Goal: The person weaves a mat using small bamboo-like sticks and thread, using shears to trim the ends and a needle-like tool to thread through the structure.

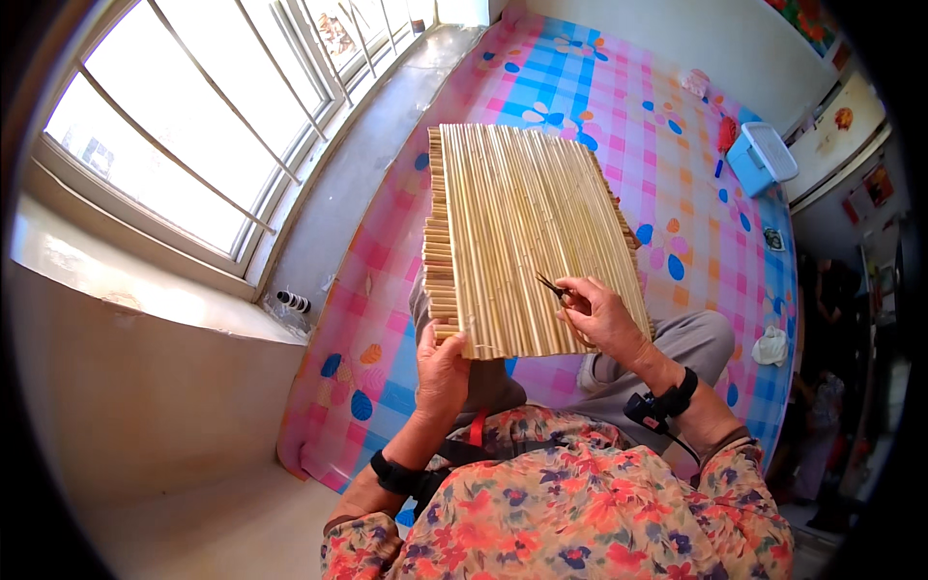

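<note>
Reed mat (527,237) is gripped at its near edge by left hand (442,372); right hand (604,314) pinches small scissors (555,287).

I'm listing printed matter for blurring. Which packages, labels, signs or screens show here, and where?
Light blue box with white lid: far right of the checked mat, rectangular.
Picture stickers: on the white cabinet at right, small, orange-red.
Poster: wall at top right, red and green.
No screens visible.
</note>
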{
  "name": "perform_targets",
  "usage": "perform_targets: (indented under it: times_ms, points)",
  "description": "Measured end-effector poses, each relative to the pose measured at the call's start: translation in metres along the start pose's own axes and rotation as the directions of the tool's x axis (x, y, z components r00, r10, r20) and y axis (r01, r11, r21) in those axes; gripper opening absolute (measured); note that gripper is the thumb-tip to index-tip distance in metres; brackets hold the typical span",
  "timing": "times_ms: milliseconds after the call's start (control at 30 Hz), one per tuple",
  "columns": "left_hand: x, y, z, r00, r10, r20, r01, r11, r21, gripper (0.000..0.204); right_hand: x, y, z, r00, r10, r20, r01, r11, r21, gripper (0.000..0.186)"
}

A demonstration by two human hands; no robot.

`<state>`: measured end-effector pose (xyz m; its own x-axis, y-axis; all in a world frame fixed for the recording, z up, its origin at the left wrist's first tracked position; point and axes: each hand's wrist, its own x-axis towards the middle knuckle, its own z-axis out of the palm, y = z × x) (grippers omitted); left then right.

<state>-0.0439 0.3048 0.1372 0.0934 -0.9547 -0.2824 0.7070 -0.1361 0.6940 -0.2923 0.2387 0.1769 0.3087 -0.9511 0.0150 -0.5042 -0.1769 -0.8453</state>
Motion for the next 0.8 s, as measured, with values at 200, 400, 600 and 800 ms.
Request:
perform_targets:
  times_ms: [200, 400, 600, 800]
  points:
    - [-0.002, 0.036, -0.009, 0.954, -0.278, 0.111, 0.259, 0.952, 0.165, 0.032, 0.005, -0.011, 0.011, 0.992, 0.031, 0.119, -0.028, 0.999, -0.024, 0.042]
    - [0.067, 0.089, -0.003, 0.986, -0.158, -0.06, 0.161, 0.769, 0.619, 0.051, 0.007, 0.001, 0.017, 0.994, 0.053, 0.093, -0.05, 0.998, -0.039, 0.043]
    - [0.117, 0.081, 0.016, 0.984, -0.167, -0.063, 0.142, 0.514, 0.846, 0.042, 0.001, -0.01, 0.021, 0.995, 0.04, 0.089, -0.034, 0.997, -0.068, 0.042]
    - [0.119, 0.065, 0.0, 0.97, -0.235, 0.063, 0.148, 0.777, 0.612, 0.023, -0.019, -0.018, 0.018, 0.974, -0.223, -0.037, 0.214, 0.962, -0.168, 0.051]
